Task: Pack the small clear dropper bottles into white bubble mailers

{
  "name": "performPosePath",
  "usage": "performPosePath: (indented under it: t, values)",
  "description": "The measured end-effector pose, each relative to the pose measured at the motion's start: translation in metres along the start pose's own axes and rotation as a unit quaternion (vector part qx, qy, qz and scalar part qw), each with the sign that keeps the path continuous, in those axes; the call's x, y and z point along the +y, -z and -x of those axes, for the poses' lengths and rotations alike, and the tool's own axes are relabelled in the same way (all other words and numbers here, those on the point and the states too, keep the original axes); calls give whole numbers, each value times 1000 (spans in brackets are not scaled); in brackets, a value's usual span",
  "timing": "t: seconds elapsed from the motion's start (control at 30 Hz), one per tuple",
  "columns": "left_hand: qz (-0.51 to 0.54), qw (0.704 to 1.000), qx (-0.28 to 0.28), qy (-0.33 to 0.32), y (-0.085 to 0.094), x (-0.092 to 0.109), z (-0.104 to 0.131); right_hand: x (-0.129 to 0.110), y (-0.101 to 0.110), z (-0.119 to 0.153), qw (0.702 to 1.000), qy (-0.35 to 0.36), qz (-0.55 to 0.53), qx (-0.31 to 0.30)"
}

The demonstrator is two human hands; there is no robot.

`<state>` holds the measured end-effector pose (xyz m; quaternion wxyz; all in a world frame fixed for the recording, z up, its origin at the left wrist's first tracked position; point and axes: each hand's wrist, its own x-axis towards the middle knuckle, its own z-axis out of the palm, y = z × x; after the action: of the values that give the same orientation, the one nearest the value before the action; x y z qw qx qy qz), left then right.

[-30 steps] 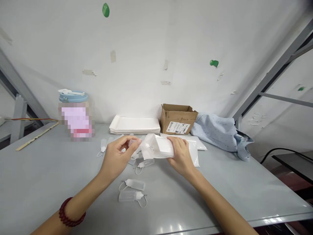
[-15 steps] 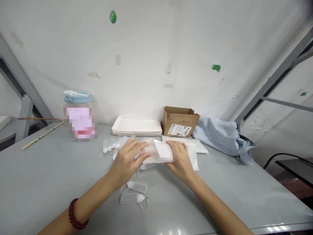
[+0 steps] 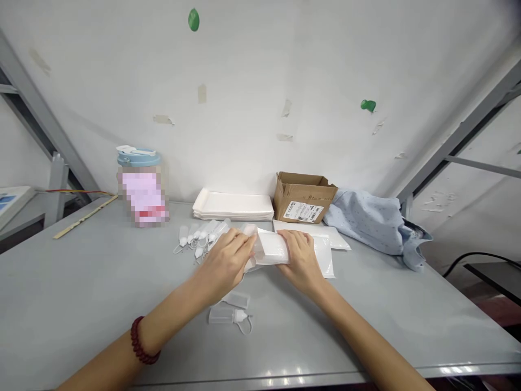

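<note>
My right hand (image 3: 300,260) is wrapped round a white bubble mailer (image 3: 272,248), held above the table with its mouth facing left. My left hand (image 3: 226,260) is closed at that mouth, fingers together against the translucent flap side. Whether something else sits inside the left fingers is hidden. Behind my left hand lies a cluster of small translucent squeeze bottles (image 3: 202,232) with white caps and loop straps. Nearer to me, two more lie on the table, one a squeeze bottle (image 3: 222,315) with its cap pointing right. Part of the other is covered by my left hand.
A stack of white mailers (image 3: 236,206) rests against the wall, beside an open cardboard box (image 3: 303,201). Flat mailers (image 3: 325,255) lie behind my right hand. Blue cloth (image 3: 366,222) is at right. A blue-lidded cup (image 3: 138,157) and a thin strip (image 3: 85,217) are at left.
My left hand has turned and closed further over the mailer's mouth, its fingers now pressed together there. My right hand keeps its grip. The whole view has shifted slightly.
</note>
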<state>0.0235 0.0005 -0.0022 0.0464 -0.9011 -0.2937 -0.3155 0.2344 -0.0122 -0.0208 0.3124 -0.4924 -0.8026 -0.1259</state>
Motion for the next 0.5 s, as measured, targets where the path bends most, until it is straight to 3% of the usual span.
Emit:
performPosePath:
  t: [0.17,0.27,0.33,0.4,0.5]
  values:
    - [58,998,6,22,0,-2,-1,-1,-1,-2,998,32,54,-10]
    - [127,990,27,51,7,-2,-4,16,4,-6,994,38,105,-2]
    - [158,982,27,95,15,-4,-5,34,11,-7,992,0,124,21]
    - [172,974,-28,146,24,-8,-7,52,19,-7,987,-63,128,73]
    - [173,953,-163,186,31,-10,-6,66,27,-5,973,-133,107,153]
